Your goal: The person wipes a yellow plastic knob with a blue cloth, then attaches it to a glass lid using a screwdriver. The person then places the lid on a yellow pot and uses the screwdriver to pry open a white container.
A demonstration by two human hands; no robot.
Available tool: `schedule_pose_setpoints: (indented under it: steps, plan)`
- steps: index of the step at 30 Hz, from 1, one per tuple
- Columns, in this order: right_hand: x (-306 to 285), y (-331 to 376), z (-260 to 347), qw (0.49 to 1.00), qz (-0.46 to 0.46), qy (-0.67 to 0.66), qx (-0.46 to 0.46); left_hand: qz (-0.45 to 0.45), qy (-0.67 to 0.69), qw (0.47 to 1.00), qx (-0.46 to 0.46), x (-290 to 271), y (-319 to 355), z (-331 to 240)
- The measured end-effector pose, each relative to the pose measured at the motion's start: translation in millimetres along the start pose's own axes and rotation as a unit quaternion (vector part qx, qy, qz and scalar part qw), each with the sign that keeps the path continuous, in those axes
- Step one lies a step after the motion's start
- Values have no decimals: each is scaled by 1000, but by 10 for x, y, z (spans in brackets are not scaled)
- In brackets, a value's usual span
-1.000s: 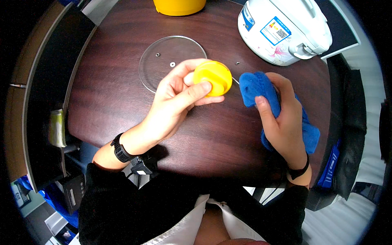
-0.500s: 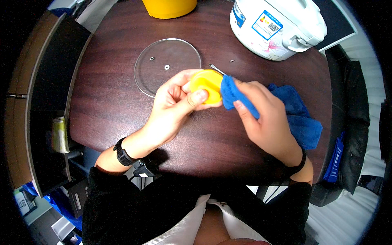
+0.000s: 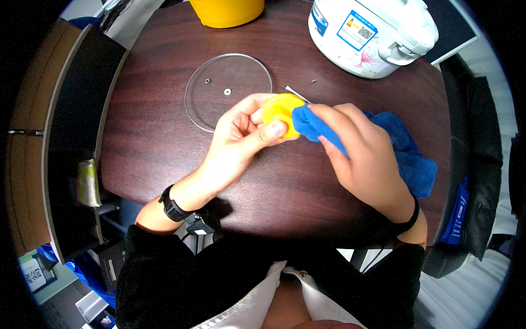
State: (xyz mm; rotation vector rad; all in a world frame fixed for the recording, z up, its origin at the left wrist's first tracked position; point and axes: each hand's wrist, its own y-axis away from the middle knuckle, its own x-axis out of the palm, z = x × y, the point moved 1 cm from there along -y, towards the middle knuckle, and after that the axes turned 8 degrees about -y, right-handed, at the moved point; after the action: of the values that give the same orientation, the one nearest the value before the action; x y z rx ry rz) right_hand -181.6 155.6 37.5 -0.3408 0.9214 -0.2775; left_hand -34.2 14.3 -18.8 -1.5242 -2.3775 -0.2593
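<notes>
Gripping, left hand (image 3: 241,137): fingers closed round small round yellow plastic lid (image 3: 279,112) above dark round wooden table (image 3: 159,142)
Right hand (image 3: 361,151): clenched on blue terry cloth (image 3: 405,153), pressing it against lid's 3 o'clock edge
Round clear glass plate (image 3: 227,90): 10 o'clock of lid
White rice cooker (image 3: 372,33): 1 o'clock

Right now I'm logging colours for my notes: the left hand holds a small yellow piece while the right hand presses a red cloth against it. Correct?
Not quite. The head view shows the cloth is blue, not red. The left hand does hold the small yellow piece, and the right hand presses the cloth against it.
</notes>
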Motion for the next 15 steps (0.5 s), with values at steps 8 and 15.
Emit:
schedule_pose_setpoints:
  steps: [8, 15]
  plan:
    - [94, 81, -28, 988, 47, 146, -22, -6, -63, 998, 19, -41, 13, 19]
    - [56, 111, -135, 989, 119, 85, 28, -8, -89, 993, 78, -74, 31, -86]
